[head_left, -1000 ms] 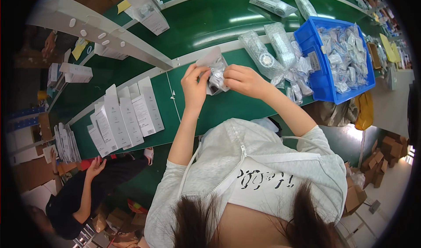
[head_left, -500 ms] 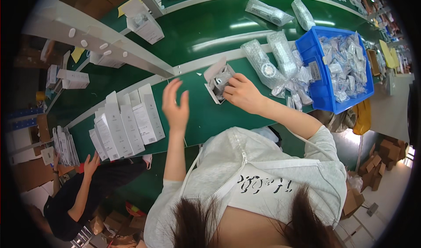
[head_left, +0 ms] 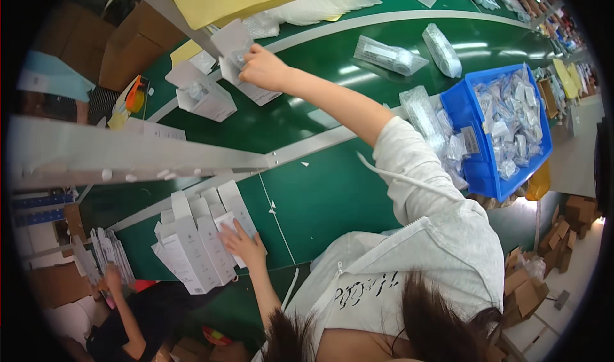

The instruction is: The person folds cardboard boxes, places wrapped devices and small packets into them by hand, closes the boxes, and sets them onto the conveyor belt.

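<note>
My right hand (head_left: 263, 68) reaches to the far left, its fingers closed at the open top of a white carton (head_left: 259, 94) with a raised flap and clear wrapping inside. Beside that carton stands another open white carton (head_left: 214, 104), also with clear-wrapped contents. My left hand (head_left: 243, 242), fingers spread, lies against the nearest of several upright white cartons (head_left: 198, 253) with open flaps, standing in a row on the green bench (head_left: 326, 199). Whether its fingertips grip the carton, I cannot tell.
A blue bin (head_left: 483, 160) full of small clear-wrapped parts stands on the right, bubble-wrapped items (head_left: 422, 116) beside it. More wrapped pieces (head_left: 390, 56) lie on the far green surface. A metal post (head_left: 141, 160) crosses the left side. Another person's hand (head_left: 113, 276) is at lower left.
My right hand has gone from the bench to the far left with the small open carton. My left hand has come down onto the row of cartons. The view has shifted.
</note>
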`<action>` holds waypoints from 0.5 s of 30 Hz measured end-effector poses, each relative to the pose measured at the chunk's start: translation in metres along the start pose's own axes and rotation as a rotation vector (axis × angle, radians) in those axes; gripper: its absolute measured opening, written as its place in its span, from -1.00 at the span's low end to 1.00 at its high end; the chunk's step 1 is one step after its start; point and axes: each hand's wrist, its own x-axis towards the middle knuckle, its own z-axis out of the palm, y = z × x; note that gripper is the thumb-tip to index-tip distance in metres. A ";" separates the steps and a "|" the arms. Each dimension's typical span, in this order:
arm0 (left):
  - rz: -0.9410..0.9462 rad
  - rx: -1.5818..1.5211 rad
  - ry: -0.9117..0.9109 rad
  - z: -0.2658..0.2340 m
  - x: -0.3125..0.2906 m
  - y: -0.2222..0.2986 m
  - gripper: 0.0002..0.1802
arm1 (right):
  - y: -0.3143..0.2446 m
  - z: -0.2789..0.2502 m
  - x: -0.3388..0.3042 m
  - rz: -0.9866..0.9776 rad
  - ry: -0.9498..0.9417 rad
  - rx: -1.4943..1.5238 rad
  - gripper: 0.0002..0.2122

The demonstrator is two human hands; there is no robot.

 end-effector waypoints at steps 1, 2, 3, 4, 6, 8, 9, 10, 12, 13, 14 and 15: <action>-0.065 -0.035 -0.009 -0.010 -0.003 0.007 -0.06 | -0.002 0.013 0.005 -0.055 -0.101 -0.044 -1.00; -0.125 -0.069 -0.018 -0.013 -0.001 0.012 -0.06 | 0.001 0.024 0.005 -0.108 -0.203 -0.089 -0.96; -0.134 -0.068 -0.024 -0.011 0.000 0.012 -0.06 | 0.001 0.028 0.006 -0.114 -0.204 -0.081 -0.96; -0.134 -0.075 -0.028 -0.009 0.001 0.012 -0.06 | 0.001 0.030 0.002 -0.113 -0.091 -0.042 -0.92; -0.130 -0.089 -0.041 -0.007 0.002 0.010 -0.07 | 0.002 0.026 -0.008 -0.103 0.131 0.039 -0.85; -0.066 -0.122 -0.041 -0.017 0.002 0.024 -0.09 | 0.013 0.015 -0.026 -0.064 0.282 0.109 -0.76; 0.000 -0.154 -0.031 -0.029 0.000 0.044 -0.11 | 0.027 0.004 -0.044 -0.035 0.323 0.131 -0.71; -0.006 -0.151 -0.034 -0.034 -0.007 0.056 -0.11 | 0.042 0.001 -0.063 0.065 0.288 0.153 -0.67; 0.240 -0.245 -0.018 -0.039 -0.016 0.072 -0.18 | 0.082 -0.001 -0.102 0.306 0.238 0.025 -0.67; 0.239 -0.247 -0.023 -0.038 -0.013 0.070 -0.18 | 0.099 -0.003 -0.119 0.479 0.111 -0.034 -0.66; 0.141 -0.353 0.001 -0.037 -0.007 0.066 -0.19 | 0.114 -0.005 -0.133 0.649 -0.016 -0.095 -0.64; 0.041 -0.458 0.024 -0.035 0.000 0.060 -0.20 | 0.130 -0.003 -0.147 0.774 -0.174 -0.162 -0.57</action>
